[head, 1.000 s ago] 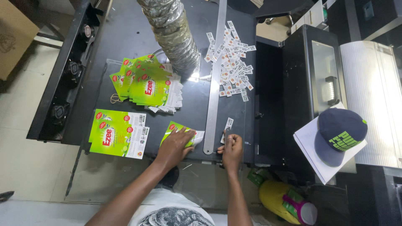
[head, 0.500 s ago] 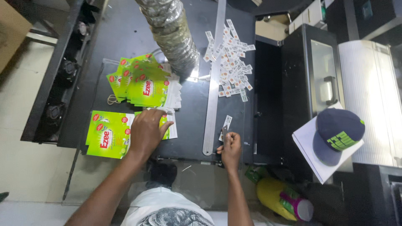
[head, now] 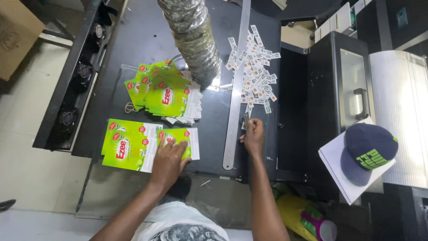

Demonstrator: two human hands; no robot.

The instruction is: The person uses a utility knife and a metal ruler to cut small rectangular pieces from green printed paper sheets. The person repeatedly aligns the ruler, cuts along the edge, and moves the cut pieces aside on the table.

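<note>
The left hand (head: 167, 161) is laid flat, fingers spread and gripping nothing, on a green printed card (head: 177, 142) at the near end of a short row of such cards (head: 127, 143) on the dark bench (head: 142, 40). Beyond it, a fanned heap of the same green cards (head: 164, 94) is seen, with a silvery flexible duct (head: 194, 38) hanging over the far side. To the right, the right hand (head: 254, 136) is closed round a small dark tool (head: 246, 119), seemingly a blade, and is held against a long metal ruler (head: 237, 85); a pile of small cut white labels (head: 255, 67) is scattered just past it. Whether a label is pinned beneath those fingers cannot be told. The step looks to be a card being set down on the row while label cutting is paused; a careful squaring of that card would be called for. A navy cap (head: 368, 151) rests far right.
</note>
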